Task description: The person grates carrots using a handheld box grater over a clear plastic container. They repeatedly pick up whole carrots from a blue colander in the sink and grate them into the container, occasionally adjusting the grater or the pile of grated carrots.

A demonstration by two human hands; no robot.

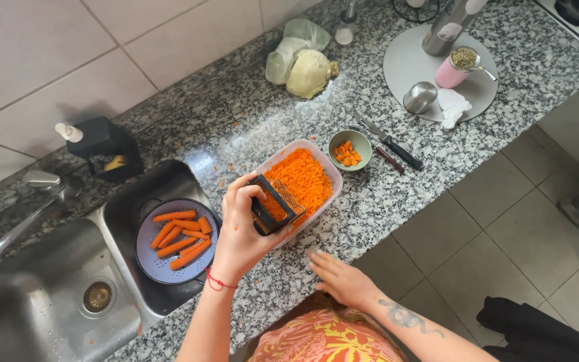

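Note:
My left hand (pixel 241 231) grips a black box grater (pixel 273 204), tilted over the near end of a clear plastic tub (pixel 327 171) heaped with grated carrot (pixel 301 177). My right hand (pixel 340 276) lies flat, fingers together, on the speckled granite counter (pixel 376 201) just in front of the tub, holding nothing. A blue colander (pixel 147 258) with several peeled carrots (pixel 181 236) sits in the sink to the left of the grater.
A small green bowl (pixel 350 149) of carrot ends stands behind the tub, two knives (pixel 390 144) beside it. A cabbage (pixel 309 72) and plastic bag lie by the wall. A round grey tray (pixel 410 60) holds cups. The tap (pixel 15 231) overhangs the steel sink (pixel 48 295).

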